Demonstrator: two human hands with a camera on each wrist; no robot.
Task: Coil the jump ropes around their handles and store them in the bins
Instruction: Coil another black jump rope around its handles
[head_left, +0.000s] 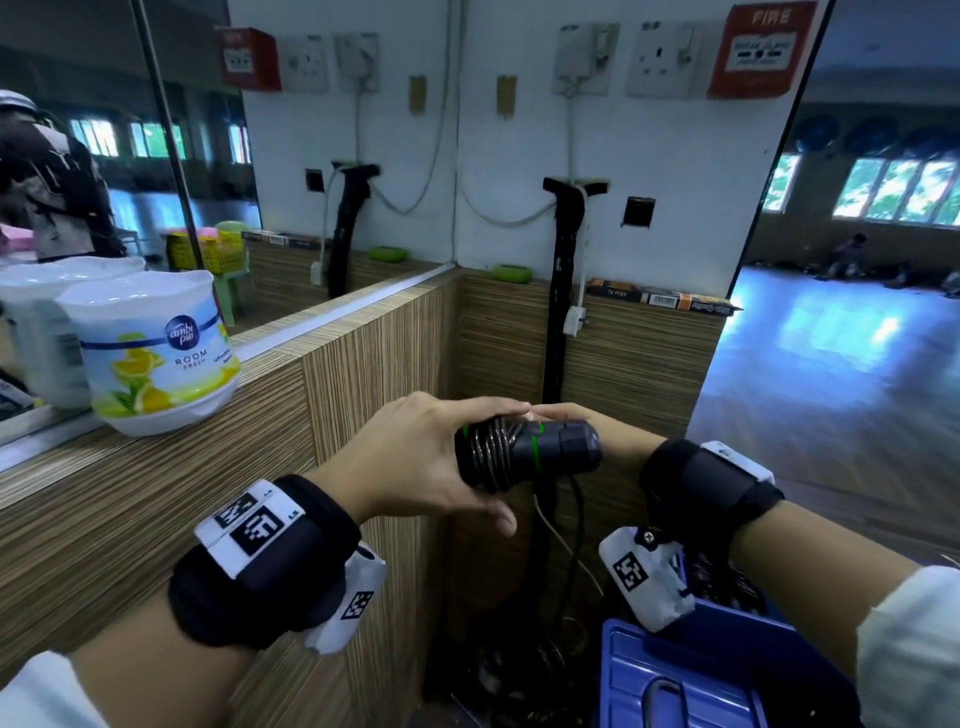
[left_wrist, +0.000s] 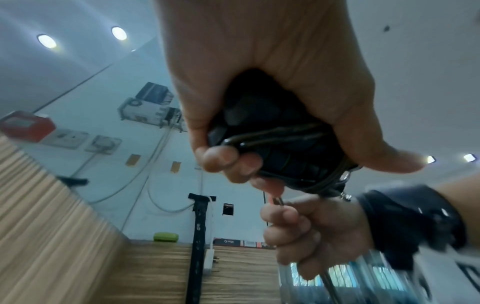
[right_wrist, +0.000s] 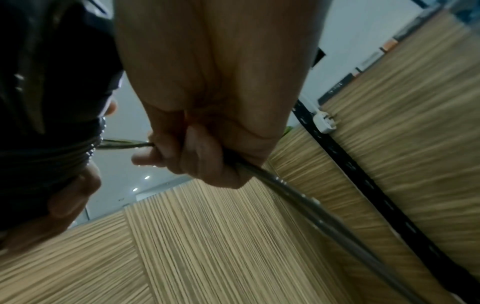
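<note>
Frame centre: my left hand (head_left: 415, 457) clamps the handles (head_left: 524, 452), several turns on. Right hand (left_wrist: 311, 232) fingers curl round the rope (right_wrist: 298, 197), feeding it. Bin (head_left: 691, 670) lower right. Risk: slack rope lets coils slip off the handle end.

handles (head_left: 540, 449): black, green rings, horizontal | rope (right_wrist: 298, 197): dark, partly coiled around them, tail hanging | bin (head_left: 727, 670): blue, below
</note>
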